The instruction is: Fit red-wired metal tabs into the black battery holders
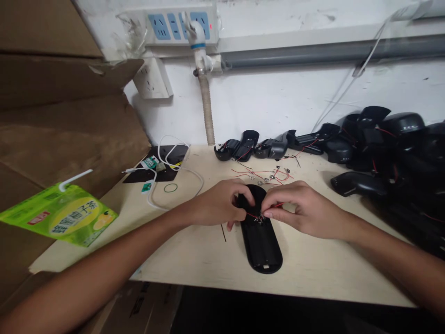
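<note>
A long black plastic shell (263, 246) with rounded ends lies on the table, its inside facing up. Around its upper left edge my left hand (225, 202) is closed, thumb and fingers on the shell. My right hand (295, 206) pinches a thin red wire (278, 204) over the middle of the shell. Small metal parts (259, 220) sit there, just below the right fingertips; their exact kind is too small to tell. Behind the shell, several loose red wires with small metal pieces (271, 177) lie scattered.
Black plastic housings (382, 139) are piled at the right and along the wall. A white cable (200, 176) and a green rubber band (170, 187) lie at left. A green drink pouch (66, 213) with a straw stands by cardboard (62, 134). A hose (206, 106) hangs behind.
</note>
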A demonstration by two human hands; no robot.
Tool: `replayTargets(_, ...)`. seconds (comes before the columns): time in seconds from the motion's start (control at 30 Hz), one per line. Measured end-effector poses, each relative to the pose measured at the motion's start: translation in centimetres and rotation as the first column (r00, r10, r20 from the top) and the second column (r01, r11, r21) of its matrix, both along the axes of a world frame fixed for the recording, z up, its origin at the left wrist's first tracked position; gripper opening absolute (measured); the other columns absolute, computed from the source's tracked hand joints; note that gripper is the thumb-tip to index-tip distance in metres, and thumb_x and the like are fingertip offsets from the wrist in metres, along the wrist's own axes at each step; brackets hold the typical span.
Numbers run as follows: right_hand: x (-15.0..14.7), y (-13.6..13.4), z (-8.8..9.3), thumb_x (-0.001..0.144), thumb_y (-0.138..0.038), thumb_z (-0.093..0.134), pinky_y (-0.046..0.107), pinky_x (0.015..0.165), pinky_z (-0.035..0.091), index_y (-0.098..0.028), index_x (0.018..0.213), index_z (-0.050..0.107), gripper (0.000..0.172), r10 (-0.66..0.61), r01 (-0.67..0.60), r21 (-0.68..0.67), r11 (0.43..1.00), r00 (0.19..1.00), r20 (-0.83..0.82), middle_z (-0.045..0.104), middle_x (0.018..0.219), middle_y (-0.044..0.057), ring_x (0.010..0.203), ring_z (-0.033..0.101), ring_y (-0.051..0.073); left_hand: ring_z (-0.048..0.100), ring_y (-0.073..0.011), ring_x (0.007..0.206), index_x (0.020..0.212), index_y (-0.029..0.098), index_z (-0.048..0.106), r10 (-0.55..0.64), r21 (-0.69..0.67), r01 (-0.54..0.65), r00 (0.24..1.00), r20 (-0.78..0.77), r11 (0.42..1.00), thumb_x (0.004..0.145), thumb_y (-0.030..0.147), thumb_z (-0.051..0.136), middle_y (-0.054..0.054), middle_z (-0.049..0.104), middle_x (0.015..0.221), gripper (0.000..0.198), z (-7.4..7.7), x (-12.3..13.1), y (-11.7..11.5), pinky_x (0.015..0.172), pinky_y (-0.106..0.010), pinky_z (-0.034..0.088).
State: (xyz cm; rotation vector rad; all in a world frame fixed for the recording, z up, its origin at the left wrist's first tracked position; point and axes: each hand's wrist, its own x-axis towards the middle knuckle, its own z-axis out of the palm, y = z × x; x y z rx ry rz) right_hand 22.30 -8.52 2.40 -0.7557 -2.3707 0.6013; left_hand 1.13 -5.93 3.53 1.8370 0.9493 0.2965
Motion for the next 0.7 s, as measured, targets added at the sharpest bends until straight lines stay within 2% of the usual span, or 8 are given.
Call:
replayTargets(0.1,0.0,-0.16,0.09,0.088,-0.018,0.058,0.022,0.057,0.043,-0.017,0.081,0.064,0.01,0.008,-0.01,0.055,0.998,0.999,0.031,0.064,0.068,0.0,0.06,0.055,0.01,0.054,-0.0072,0.04,0.091,0.014,0.06,0.033,-0.064,-0.035,0.999,-0.033,0.997,0.068,0.011,0.054,0.002,0.058,0.064,0.024,-0.1,0.04,-0.2,0.039,-0.017,0.044)
replayTargets(0.17,-0.01,-0.24,0.1,0.088,-0.017,0.058,0.022,0.056,0.041,-0.017,0.081,0.064,0.009,0.009,-0.012,0.086,0.996,0.999,0.046,0.063,0.068,-0.001,0.058,0.054,0.009,0.054,-0.0087,0.039,0.095,0.013,0.058,0.048,-0.104,-0.053,0.998,-0.044,0.993,0.069,0.011,0.054,0.004,0.057,0.055,0.027,-0.11,0.02,-0.28,0.039,-0.018,0.045)
replayTargets(0.33,0.05,-0.27,0.03,0.09,-0.019,0.055,0.023,0.055,0.039,-0.018,0.083,0.063,0.011,-0.023,0.012,0.143,0.99,0.997,0.08,0.063,0.069,0.0,0.058,0.052,0.01,0.056,-0.0096,0.041,0.096,0.014,0.058,0.052,-0.131,-0.055,0.998,-0.028,0.99,0.072,0.012,0.056,0.004,0.059,0.055,0.025,-0.05,-0.06,-0.47,0.04,-0.018,0.047)
replayTargets(0.43,0.18,-0.32,-0.06,0.091,-0.02,0.053,0.024,0.056,0.039,-0.018,0.085,0.064,0.013,-0.012,-0.006,0.142,0.99,0.992,0.124,0.062,0.069,0.001,0.059,0.052,0.011,0.058,-0.0093,0.043,0.098,0.014,0.058,0.045,-0.103,-0.048,0.999,-0.031,0.993,0.072,0.012,0.057,0.004,0.059,0.056,0.025,-0.03,-0.06,-0.51,0.041,-0.017,0.047)
replayTargets(0.57,0.05,-0.63,-0.11,0.091,-0.019,0.053,0.024,0.054,0.038,-0.018,0.084,0.065,0.014,0.01,-0.025,0.101,0.995,0.99,0.141,0.061,0.066,0.0,0.057,0.052,0.011,0.055,-0.0087,0.042,0.105,0.013,0.058,0.042,-0.046,-0.045,0.998,-0.05,0.998,0.072,0.014,0.057,0.005,0.054,0.057,0.033,-0.12,0.02,-0.5,0.037,-0.017,0.046)
replayTargets(0.7,-0.42,-0.93,0.17,0.086,-0.016,0.059,0.021,0.053,0.04,-0.018,0.08,0.066,0.009,0.024,-0.025,0.008,1.0,0.999,0.037,0.065,0.065,-0.001,0.055,0.054,0.009,0.053,-0.0098,0.042,0.112,0.014,0.056,0.06,-0.046,-0.063,0.995,-0.075,0.997,0.074,0.017,0.056,0.005,0.051,0.058,0.038,-0.14,0.14,-0.58,0.034,-0.02,0.047)
